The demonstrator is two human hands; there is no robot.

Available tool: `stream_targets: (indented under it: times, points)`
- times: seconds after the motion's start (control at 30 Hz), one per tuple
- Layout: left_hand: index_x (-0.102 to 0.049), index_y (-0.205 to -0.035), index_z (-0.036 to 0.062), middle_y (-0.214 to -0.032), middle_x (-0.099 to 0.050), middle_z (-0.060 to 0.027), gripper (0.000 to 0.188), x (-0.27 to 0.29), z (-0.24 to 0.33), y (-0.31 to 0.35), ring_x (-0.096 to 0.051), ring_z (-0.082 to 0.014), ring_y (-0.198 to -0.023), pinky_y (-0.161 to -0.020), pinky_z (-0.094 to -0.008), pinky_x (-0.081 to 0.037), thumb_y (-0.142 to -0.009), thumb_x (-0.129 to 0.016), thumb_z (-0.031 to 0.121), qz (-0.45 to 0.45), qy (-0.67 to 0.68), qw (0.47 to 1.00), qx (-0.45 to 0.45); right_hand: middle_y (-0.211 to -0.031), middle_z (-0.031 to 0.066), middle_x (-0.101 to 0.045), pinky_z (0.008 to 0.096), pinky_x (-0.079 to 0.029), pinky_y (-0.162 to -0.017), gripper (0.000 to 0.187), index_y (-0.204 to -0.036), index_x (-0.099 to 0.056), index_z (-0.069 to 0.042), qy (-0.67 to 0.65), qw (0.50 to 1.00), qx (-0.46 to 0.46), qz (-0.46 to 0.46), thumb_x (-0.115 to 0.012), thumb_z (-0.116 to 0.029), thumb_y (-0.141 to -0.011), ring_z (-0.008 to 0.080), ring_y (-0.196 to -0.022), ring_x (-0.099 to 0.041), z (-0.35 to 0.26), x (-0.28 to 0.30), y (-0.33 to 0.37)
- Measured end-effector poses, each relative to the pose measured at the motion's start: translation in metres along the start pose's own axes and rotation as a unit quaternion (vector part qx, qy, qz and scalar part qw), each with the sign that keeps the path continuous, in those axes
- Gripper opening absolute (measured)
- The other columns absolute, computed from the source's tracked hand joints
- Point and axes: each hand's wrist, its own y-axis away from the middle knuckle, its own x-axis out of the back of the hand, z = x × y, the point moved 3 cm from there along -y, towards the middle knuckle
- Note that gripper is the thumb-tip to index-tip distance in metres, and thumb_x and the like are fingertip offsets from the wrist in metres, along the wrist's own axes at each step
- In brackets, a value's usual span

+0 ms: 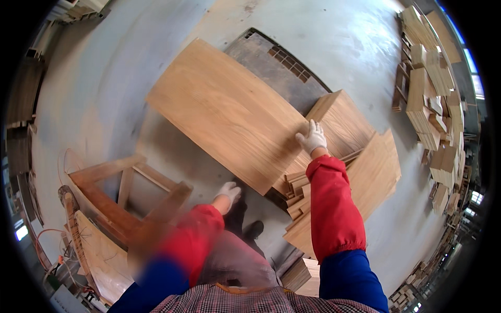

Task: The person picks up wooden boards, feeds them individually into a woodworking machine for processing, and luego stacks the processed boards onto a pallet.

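A large light-brown wooden panel [224,109] lies slantwise in front of me. My right hand [313,137], in a white glove, rests at its right end with fingers extended and thumb apart. Beside that hand stands a stack of wood-grain boards [344,120]. Several narrow boards [300,195] lie stepped below the panel's near right corner. My left hand [229,194], also gloved, hangs just off the panel's near edge, apart from it. Its fingers are loosely bent, with nothing seen in them.
Another angled pile of boards [373,172] lies to the right of my right arm. Left stands a wooden frame [104,169], with a worktable [99,255] and loose hoses near it. A dark platform [261,57] lies behind the panel. Board stacks [422,104] line the far right.
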Motion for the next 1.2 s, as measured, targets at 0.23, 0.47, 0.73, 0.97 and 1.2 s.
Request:
stream_targets:
  times: [0.23, 0.47, 0.73, 0.97, 1.2]
  points:
    - [-0.038, -0.131, 0.0099, -0.125, -0.049, -0.0096, 0.049, -0.015, 0.033, -0.021, -0.051, -0.0271, -0.111, -0.096, -0.0429, -0.041, -0.090, -0.059, 0.028, 0.009, 0.062, 0.998, 0.019, -0.141, 0.0227, -0.037, 0.0414, -0.033, -0.106, 0.082, -0.140, -0.032, -0.002, 0.007, 1.000, 0.014, -0.022, -0.062, -0.049, -0.080, 0.0374, -0.130, -0.036, -0.010, -0.013, -0.007]
    - [-0.048, -0.122, -0.0052, -0.121, -0.056, -0.0198, 0.058, 0.037, -0.033, -0.010, -0.054, -0.0311, -0.110, -0.092, -0.0373, -0.042, -0.086, -0.060, 0.039, 0.310, 0.085, 0.939, -0.124, -0.112, 0.0212, -0.058, 0.0441, -0.045, -0.088, 0.060, -0.114, -0.054, -0.004, -0.054, 0.996, -0.006, -0.070, -0.053, -0.056, -0.085, 0.0383, -0.104, -0.055, -0.011, -0.025, 0.075]
    - [-0.054, -0.109, -0.0063, -0.103, -0.061, -0.0188, 0.045, 0.025, -0.049, 0.136, -0.057, -0.0301, -0.095, -0.085, -0.0383, -0.043, -0.087, -0.059, 0.033, 0.430, 0.046, 0.877, -0.207, -0.074, -0.0034, -0.058, 0.0214, -0.039, -0.057, 0.032, -0.092, -0.065, 0.003, -0.472, 0.864, -0.070, -0.160, -0.060, -0.029, -0.091, 0.0040, -0.066, -0.047, 0.035, 0.001, 0.221]
    - [-0.057, -0.089, 0.0023, -0.076, -0.052, 0.0015, 0.019, -0.041, -0.075, 0.300, -0.045, -0.0075, -0.069, -0.062, -0.0244, -0.039, -0.089, -0.060, 0.021, 0.337, 0.113, 0.893, -0.276, -0.070, -0.0085, -0.048, 0.0206, -0.032, -0.054, 0.025, -0.080, -0.061, -0.008, -0.512, 0.848, -0.065, -0.120, -0.056, -0.029, -0.093, 0.0025, -0.062, -0.039, 0.085, 0.053, 0.362]
    - [-0.062, -0.095, 0.0010, -0.084, -0.065, -0.0180, 0.033, -0.008, -0.189, 0.384, -0.063, -0.0310, -0.079, -0.070, -0.0393, -0.047, -0.086, -0.058, 0.032, 0.486, 0.017, 0.827, -0.283, -0.064, -0.0086, -0.046, 0.0196, -0.029, -0.049, 0.024, -0.076, -0.059, -0.007, -0.522, 0.841, 0.061, -0.130, -0.060, -0.025, -0.092, 0.0018, -0.056, -0.037, 0.050, 0.057, 0.451]
